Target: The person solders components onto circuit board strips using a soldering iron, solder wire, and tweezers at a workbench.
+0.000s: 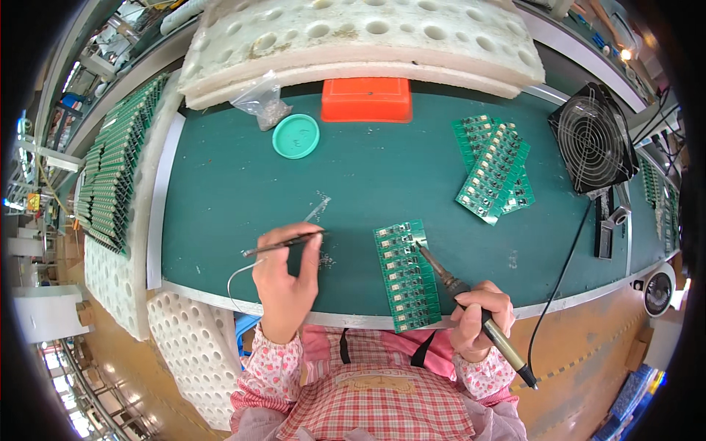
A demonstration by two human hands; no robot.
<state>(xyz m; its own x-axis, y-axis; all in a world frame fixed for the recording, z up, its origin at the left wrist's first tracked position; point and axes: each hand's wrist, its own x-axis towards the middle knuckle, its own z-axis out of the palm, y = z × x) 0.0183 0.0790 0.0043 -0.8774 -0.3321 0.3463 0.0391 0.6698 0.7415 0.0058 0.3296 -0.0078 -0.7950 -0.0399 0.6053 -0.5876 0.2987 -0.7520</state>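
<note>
The right hand is gripping a soldering iron, its tip pointing at the upper right of a green circuit board that is lying by the near edge of the surface. The left hand is pinching dark tweezers. Beyond, overlapping boards are resting near a black fan.

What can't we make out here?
All head view:
Whether the soldering iron touches the near board: tip too small.
Part of its handle: hidden by the right hand.
Whether the tweezers hold anything: tips too small.
Lower stacked boards: partly covered by the top board.
Clear bag contents: too small.
</note>
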